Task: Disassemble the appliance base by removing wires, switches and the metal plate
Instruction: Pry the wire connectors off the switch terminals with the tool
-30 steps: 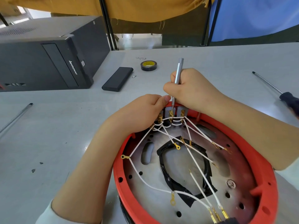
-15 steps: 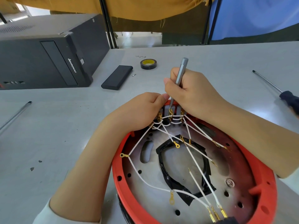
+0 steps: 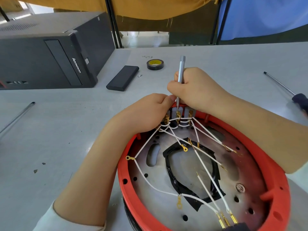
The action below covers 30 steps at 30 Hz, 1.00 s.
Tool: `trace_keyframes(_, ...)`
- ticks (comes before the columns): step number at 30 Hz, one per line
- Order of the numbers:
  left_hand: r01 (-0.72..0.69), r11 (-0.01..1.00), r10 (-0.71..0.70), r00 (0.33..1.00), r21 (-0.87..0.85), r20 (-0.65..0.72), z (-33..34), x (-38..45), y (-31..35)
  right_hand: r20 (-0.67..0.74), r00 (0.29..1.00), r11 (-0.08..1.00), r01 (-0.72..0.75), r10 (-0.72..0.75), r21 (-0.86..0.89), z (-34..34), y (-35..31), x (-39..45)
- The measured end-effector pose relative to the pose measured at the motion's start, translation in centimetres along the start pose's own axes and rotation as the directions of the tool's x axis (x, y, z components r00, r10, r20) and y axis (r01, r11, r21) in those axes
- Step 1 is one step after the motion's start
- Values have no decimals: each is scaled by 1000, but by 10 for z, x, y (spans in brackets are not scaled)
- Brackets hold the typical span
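Observation:
The round red appliance base (image 3: 276, 194) lies open side up in front of me, with a metal plate (image 3: 160, 185) inside and black tape around its centre hole. Several white wires (image 3: 146, 179) with gold terminals run across the plate to the grey switches (image 3: 186, 112) at the far rim. My right hand (image 3: 196, 90) grips a slim silver screwdriver (image 3: 181, 69), its tip down on the middle switch terminal. My left hand (image 3: 146, 112) holds the far rim by the left switch, fingers curled over it.
A black computer tower (image 3: 50, 52) lies at the back left. A black flat case (image 3: 122, 78), a tiny bit (image 3: 140, 75) and a black tape roll (image 3: 155, 64) sit behind the base. A long screwdriver (image 3: 286, 90) lies right, a metal rod (image 3: 18, 115) left.
My right hand tilted the silver screwdriver a little and brought it back upright on the middle terminal. My left hand has stayed on the rim.

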<state>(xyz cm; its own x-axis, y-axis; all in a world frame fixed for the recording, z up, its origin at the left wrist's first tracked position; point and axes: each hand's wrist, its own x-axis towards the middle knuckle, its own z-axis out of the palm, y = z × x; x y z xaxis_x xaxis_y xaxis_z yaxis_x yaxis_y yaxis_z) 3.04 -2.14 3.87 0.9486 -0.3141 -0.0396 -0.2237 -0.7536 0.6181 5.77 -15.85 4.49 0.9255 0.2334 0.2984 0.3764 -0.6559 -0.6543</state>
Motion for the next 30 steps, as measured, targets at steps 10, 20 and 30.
trace_keyframes(10,-3,999,3,1000,-39,6,-1,-1,-1,-117,957,965,262,-264,-26,2,4,-20)
trace_keyframes(20,9,1000,-9,1000,-16,8,0,1,-1,-33,996,996,80,-79,27,3,0,-3)
trace_keyframes(30,-5,1000,5,1000,-16,-7,0,0,-3,-163,962,972,230,-219,52,1,5,-19)
